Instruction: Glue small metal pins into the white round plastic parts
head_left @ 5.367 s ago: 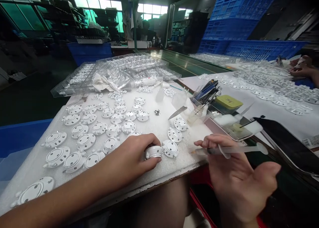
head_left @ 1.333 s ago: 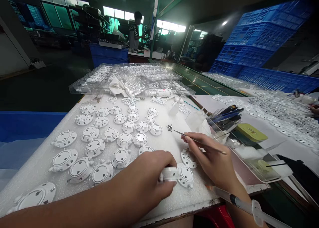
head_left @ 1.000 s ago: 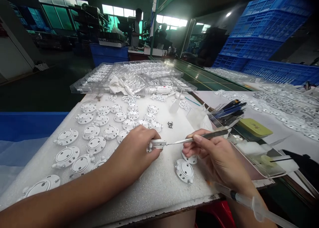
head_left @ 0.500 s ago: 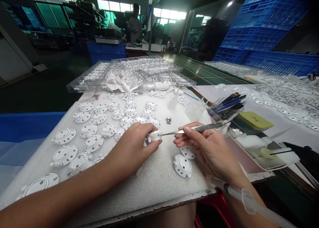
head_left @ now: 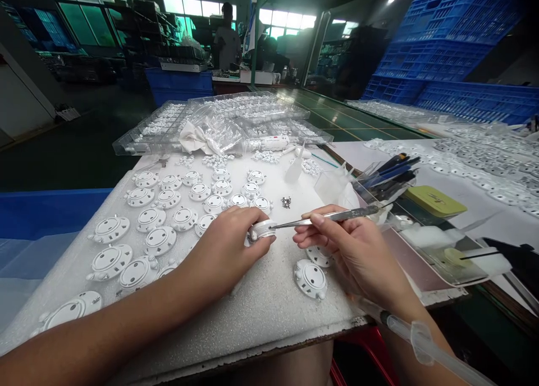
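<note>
Between the thumb and fingers of my left hand (head_left: 229, 237), a small round white plastic part (head_left: 263, 228) is held on edge, its rim turned to the right. My right hand (head_left: 345, 237) grips metal tweezers (head_left: 332, 218), whose tips meet that rim. Whether the tips pinch anything is too small to tell. A similar white disc (head_left: 310, 278) lies near my right hand, with another (head_left: 319, 256) partly behind it. Several more white discs (head_left: 160, 240) sit in rows to the left. Beyond my hands is a little pile of tiny dark metal pieces (head_left: 286, 202).
White foam (head_left: 261, 313) covers the table. Clear trays of small white parts (head_left: 147, 141) stand at the back. To the right are a clear box (head_left: 442, 273), a yellow-green case (head_left: 435, 200) and pens (head_left: 391, 169). A syringe-like tube (head_left: 410, 332) crosses by my right forearm. A person (head_left: 227, 40) stands far off.
The view has shifted very slightly. Both hands keep nearly the same pose, with the tweezer tips still at the white part's rim.
</note>
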Motion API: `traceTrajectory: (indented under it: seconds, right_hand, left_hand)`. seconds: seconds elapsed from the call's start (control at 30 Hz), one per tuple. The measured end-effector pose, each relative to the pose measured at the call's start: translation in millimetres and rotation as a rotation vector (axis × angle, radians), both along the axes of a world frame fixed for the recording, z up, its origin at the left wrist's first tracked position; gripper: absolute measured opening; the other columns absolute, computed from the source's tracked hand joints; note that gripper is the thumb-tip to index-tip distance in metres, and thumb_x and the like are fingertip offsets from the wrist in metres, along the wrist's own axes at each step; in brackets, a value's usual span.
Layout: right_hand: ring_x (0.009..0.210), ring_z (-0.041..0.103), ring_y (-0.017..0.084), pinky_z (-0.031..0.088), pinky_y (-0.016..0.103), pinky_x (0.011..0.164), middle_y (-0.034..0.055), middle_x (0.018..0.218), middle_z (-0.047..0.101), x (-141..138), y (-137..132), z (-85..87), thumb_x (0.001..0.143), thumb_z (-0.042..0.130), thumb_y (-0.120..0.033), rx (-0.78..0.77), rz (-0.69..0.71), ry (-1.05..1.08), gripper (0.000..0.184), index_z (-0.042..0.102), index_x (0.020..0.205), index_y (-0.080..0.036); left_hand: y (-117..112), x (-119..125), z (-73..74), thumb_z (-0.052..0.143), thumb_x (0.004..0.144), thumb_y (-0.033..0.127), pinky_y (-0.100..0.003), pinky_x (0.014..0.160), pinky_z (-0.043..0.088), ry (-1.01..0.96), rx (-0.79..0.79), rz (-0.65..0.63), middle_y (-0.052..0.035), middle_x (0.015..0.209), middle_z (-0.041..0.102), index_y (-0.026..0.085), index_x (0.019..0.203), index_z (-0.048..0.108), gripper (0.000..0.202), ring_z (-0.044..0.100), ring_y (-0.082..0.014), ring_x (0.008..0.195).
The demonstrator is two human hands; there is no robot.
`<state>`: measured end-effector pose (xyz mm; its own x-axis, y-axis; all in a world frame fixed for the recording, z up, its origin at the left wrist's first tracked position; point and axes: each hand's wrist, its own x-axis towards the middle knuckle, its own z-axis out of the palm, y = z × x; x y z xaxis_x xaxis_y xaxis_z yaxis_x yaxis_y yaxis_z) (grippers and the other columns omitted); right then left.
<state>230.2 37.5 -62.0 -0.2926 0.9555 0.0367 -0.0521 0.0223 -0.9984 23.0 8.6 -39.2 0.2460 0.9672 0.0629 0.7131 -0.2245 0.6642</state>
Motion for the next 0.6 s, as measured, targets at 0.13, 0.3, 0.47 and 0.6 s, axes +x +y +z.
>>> traceTrajectory:
  seconds: [0.13,0.3,0.47,0.6]
  right_hand:
    - [0.064,0.069,0.016,0.061,0.027,0.063,0.0052,0.072,0.070,1.8,0.9,-0.8,0.080,0.071,-0.040,0.038,-0.107,0.073,0.024,0.066,0.079,-0.017]
    - [0.079,0.069,0.016,0.059,0.030,0.074,0.0017,0.087,0.070,4.7,-0.1,9.3,0.092,0.057,-0.033,0.283,-0.171,0.097,0.013,0.063,0.100,-0.025]
    - [0.095,0.065,0.017,0.053,0.028,0.084,0.0038,0.100,0.068,-8.5,2.0,29.9,0.089,0.063,-0.027,0.446,0.020,-0.323,0.010,0.066,0.097,-0.021]
    - [0.085,0.065,0.015,0.052,0.024,0.074,0.0022,0.091,0.067,-19.8,8.5,29.9,0.086,0.066,-0.027,0.371,0.163,-0.367,0.012,0.063,0.094,-0.020]
  left_hand:
    - [0.5,-0.4,-0.2,0.057,0.090,0.031,-0.031,0.076,0.042,-0.003,0.002,0.011,-0.0020,0.094,0.065,0.021,0.095,0.063,0.013,0.058,-0.0225,0.090]
    - [0.8,-1.1,1.7,0.060,0.089,0.032,-0.029,0.074,0.041,-0.070,0.000,-0.002,-0.0005,0.094,0.066,0.021,0.096,0.064,0.014,0.059,-0.0201,0.087]
    - [-0.1,-0.6,5.3,0.062,0.088,0.033,-0.027,0.073,0.041,-0.192,-0.052,-0.058,0.0021,0.087,0.066,0.020,0.091,0.066,0.014,0.060,-0.0170,0.082]
    - [-0.2,-0.9,3.8,0.060,0.089,0.032,-0.027,0.075,0.042,-0.251,-0.094,-0.081,0.0014,0.091,0.069,0.021,0.096,0.068,0.015,0.061,-0.0182,0.085]
